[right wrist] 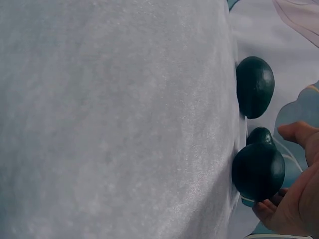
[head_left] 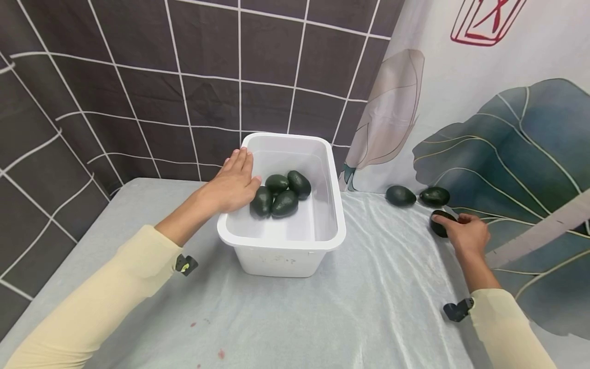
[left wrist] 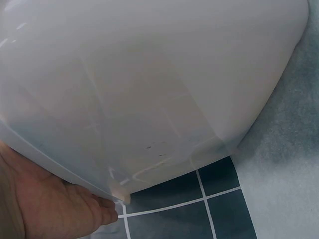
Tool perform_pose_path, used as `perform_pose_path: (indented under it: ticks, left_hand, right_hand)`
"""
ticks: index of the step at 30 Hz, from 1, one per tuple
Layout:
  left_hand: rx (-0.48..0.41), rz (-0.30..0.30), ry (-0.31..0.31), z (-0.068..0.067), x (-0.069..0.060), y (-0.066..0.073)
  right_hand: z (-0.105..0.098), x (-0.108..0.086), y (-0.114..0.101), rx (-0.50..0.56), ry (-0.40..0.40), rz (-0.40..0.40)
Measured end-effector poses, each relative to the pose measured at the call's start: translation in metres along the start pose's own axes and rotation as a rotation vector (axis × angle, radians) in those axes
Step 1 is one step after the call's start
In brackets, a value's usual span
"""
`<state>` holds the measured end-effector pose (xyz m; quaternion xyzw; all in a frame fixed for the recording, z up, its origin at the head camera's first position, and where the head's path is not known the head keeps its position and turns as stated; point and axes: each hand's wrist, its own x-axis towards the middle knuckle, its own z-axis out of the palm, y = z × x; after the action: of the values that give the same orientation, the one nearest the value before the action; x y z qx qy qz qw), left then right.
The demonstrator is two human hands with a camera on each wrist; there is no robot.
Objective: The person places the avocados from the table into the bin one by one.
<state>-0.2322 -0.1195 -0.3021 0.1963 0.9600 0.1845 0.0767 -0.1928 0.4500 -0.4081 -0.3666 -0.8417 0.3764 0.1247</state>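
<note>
A white plastic tub (head_left: 282,259) stands on the cloth-covered table, with several dark green avocados (head_left: 285,204) inside. My left hand (head_left: 232,182) lies along the tub's left rim, fingers straight. In the left wrist view, this hand (left wrist: 55,199) is beside the tub wall (left wrist: 149,99). On the right, my right hand (head_left: 470,236) is at an avocado (head_left: 438,223), thumb over it in the head view. The right wrist view shows the fingers at that avocado's (right wrist: 258,172) lower edge and the thumb apart from it. Two more avocados (head_left: 401,196) lie just behind.
A dark tile-patterned cloth (head_left: 203,97) hangs behind the tub and along the left. White cloth with large leaf prints (head_left: 507,143) hangs at the back right. Pale grey cloth (head_left: 359,287) covers the table and has creases on the right.
</note>
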Motion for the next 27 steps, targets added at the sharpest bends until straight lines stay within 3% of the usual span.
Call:
perform_pose_path:
  ticks: [13,27]
  left_hand:
    - [0.000,0.005,0.006,0.0008,0.0006,-0.0001]
    - [-0.003,0.001,-0.001,-0.0002,0.0004,0.0002]
  right_hand:
    - [0.0014,0.0009,0.0057,0.028,-0.047,0.038]
    - [0.0061,0.0002,0.0070,0.050,-0.019,0.061]
